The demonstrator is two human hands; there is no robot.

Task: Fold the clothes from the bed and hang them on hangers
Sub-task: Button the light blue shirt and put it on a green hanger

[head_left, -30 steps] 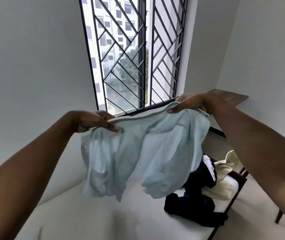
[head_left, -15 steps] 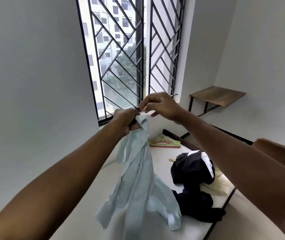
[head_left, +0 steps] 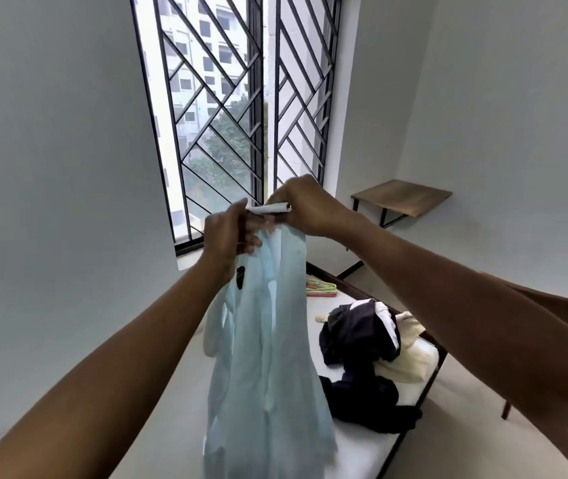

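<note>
A second ago the shirt [head_left: 268, 357] was stretched wide between our two hands; now we have brought them together, so it hangs doubled lengthwise in a narrow column. Our left grip [head_left: 230, 233] holds the gathered top of the cloth, though its fingers are blurred, and our right grip [head_left: 305, 209] pinches the pale top edge just beside it, the two hands touching. The shirt is lifted off the bed [head_left: 362, 451], its lower end dropping out of view in front of the mattress.

We judge that we are in the folding step for this first garment: the two halves are matched at the top and the hanging has not begun. The hangers [head_left: 322, 288] lie in a small stack at the far end of the bed, near the window, well apart from our hands. The dark clothes [head_left: 358, 340] and a cream piece [head_left: 410, 361] wait in a heap on the bed.

Next we probably need one hand to keep both layers together while the other is freed to reach over the heap for a hanger. The thin cloth may slip or twist if that hold slackens.
</note>
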